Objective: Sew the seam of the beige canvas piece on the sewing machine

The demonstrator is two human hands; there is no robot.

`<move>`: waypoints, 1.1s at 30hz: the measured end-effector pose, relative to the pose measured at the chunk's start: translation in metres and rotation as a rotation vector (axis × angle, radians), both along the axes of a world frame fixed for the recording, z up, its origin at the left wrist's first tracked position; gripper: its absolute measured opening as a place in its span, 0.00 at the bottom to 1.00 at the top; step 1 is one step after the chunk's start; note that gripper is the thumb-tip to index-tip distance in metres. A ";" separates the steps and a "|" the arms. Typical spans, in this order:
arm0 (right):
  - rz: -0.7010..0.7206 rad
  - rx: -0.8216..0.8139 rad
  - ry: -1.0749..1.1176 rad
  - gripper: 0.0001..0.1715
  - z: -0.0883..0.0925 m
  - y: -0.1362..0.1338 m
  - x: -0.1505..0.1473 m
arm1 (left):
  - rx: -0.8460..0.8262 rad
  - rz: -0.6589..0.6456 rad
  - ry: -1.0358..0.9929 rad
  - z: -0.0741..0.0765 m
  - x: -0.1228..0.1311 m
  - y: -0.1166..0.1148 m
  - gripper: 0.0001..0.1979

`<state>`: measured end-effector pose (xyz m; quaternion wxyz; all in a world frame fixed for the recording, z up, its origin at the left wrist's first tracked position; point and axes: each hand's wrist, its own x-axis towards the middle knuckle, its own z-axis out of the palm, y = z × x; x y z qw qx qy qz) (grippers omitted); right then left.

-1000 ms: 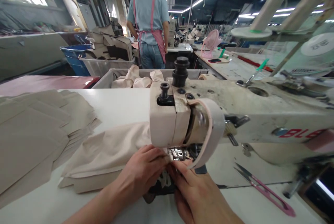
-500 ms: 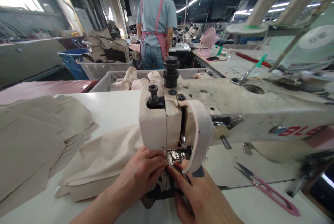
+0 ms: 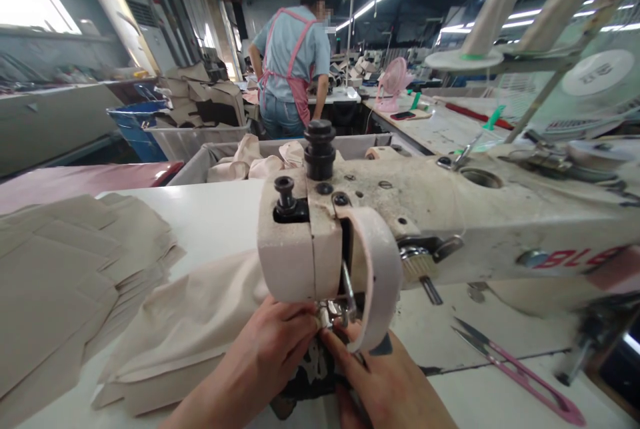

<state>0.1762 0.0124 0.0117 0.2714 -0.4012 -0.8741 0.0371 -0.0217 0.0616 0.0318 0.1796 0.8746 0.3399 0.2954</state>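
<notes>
A worn white sewing machine (image 3: 450, 215) fills the middle of the view. My left hand (image 3: 273, 342) and my right hand (image 3: 385, 382) meet under its head, fingertips at the presser foot (image 3: 334, 312). Between them lies a small dark patterned piece of fabric (image 3: 310, 369), which both hands pinch against the bed. A folded beige cloth (image 3: 185, 322) runs out to the left from under the machine head, and my left hand rests on its near end.
A stack of beige cut pieces (image 3: 65, 275) lies on the white table (image 3: 220, 215) at the left. Pink thread snips (image 3: 520, 365) lie at the right. A bin of cloth (image 3: 250, 155) stands behind. A person in a pink apron (image 3: 293, 69) stands further back.
The view has tilted and shifted, so the machine head sits lower and further left. My hands stay at the presser foot, fingers drawn a little closer together.
</notes>
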 end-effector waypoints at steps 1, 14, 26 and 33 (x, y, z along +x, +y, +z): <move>0.001 -0.002 -0.012 0.36 -0.001 0.000 0.000 | 0.004 0.002 -0.005 -0.001 0.000 0.000 0.11; 0.034 -0.099 0.011 0.35 0.001 -0.002 0.003 | 0.109 0.048 -0.074 -0.008 0.002 0.000 0.09; -0.012 -0.156 -0.032 0.35 0.009 -0.005 0.004 | 0.106 0.053 -0.123 -0.002 0.003 0.000 0.10; -0.051 -0.048 -0.126 0.29 0.017 0.000 0.001 | 0.090 0.058 -0.096 0.002 0.005 0.001 0.10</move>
